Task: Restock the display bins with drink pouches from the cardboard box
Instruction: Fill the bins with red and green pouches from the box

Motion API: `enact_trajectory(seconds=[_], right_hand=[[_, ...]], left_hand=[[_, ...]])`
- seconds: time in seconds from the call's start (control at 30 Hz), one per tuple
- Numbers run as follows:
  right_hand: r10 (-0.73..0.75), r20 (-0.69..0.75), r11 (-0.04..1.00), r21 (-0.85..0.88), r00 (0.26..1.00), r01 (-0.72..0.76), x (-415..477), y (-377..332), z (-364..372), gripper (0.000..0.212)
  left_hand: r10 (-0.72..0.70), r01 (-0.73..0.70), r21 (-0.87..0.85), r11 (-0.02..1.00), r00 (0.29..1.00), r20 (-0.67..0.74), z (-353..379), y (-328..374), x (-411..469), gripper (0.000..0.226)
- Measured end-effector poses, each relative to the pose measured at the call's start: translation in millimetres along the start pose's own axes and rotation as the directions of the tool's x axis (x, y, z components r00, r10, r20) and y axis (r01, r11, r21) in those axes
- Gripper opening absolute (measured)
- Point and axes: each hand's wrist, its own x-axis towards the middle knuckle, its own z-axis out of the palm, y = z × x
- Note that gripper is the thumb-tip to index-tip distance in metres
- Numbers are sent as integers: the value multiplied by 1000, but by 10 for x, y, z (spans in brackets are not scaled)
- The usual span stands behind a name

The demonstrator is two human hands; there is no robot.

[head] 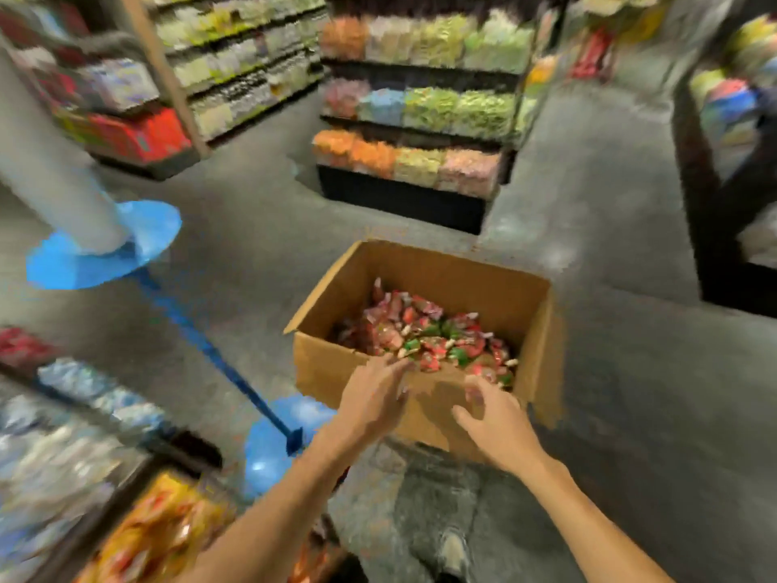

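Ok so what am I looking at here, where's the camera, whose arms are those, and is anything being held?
There is no machine here: this is one picture from a camera worn on a person's head, looking forward and down in a shop aisle. The two bare arms are that person's own. The left hand and right hand reach toward an open cardboard box on the grey floor, fingers spread, holding nothing. Inside the box lies a heap of red and green drink pouches. Shelves of bagged goods stand behind, and a display bin of yellow packets sits at lower left.
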Motion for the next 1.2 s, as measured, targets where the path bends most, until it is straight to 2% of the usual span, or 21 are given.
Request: enact_trajectory(seconds=[0.1,0.17,0.23,0.33,0.37,0.43,0.47,0.53,0.6,0.67,0.8,0.87,0.97,1.0,1.03,1.07,1.13,1.17,1.2], right_hand=[[109,-5,990,85,994,-108,486,302,-197,45],[149,16,984,97,989,-150,805,480,-232,40],[186,31,978,90,982,-188,1077,609,-200,36],[291,53,935,195,955,-296,1482,772,-92,35],[379,75,878,286,922,-385,1612,837,-35,35],[563,191,643,510,804,-572,1847,951,53,35],[624,256,505,589,738,-631,1948,1019,108,32],[703,300,345,648,644,-679,2140,1185,226,15],[773,304,239,672,556,-701,2347,1356,358,14],[834,288,170,678,472,-715,2566,1531,494,22],[895,248,125,660,372,-741,2997,1888,734,39],[910,231,113,661,345,-742,3211,2058,837,50],[937,188,107,644,293,-757,3467,2278,945,81],[947,157,128,620,281,-774,3541,2326,961,89],[951,89,193,575,295,-795,3602,2369,976,93],[942,-9,297,488,336,-821,3660,2398,972,95],[853,-183,518,192,489,-833,3750,2431,954,97],[800,-215,584,66,560,-809,3794,2454,951,100],[774,-197,613,-8,602,-790,3842,2498,960,106]], left_hand=[[-91,114,-159,981,985,145,342,95,691,36],[-186,246,-243,938,951,246,521,107,1039,21],[-238,332,-239,912,906,351,701,50,1298,13],[-267,392,-207,896,850,455,966,-116,1635,23],[-274,415,-210,885,830,487,1065,-181,1756,25],[-273,431,-202,879,804,529,1272,-287,2011,29],[-273,437,-189,879,788,552,1387,-333,2130,31],[-269,455,-183,871,755,598,1639,-432,2380,37],[-257,458,-171,872,727,636,1935,-542,2654,43],[-246,442,-163,882,728,640,2224,-645,2923,47],[-164,279,-127,952,812,561,2726,-816,3424,62],[-104,177,-101,979,861,498,2967,-882,3637,72],[-38,53,-18,998,873,487,3248,-904,3864,84],[-10,1,18,1000,865,501,3341,-900,3916,84],[20,-57,55,997,856,517,3422,-902,3950,83],[49,-114,92,989,850,525,3505,-912,3974,82],[87,-198,168,966,857,508,3655,-940,3980,86],[102,-228,203,952,864,493,3716,-948,3979,91],[119,-258,235,937,869,481,3777,-957,3976,99]])
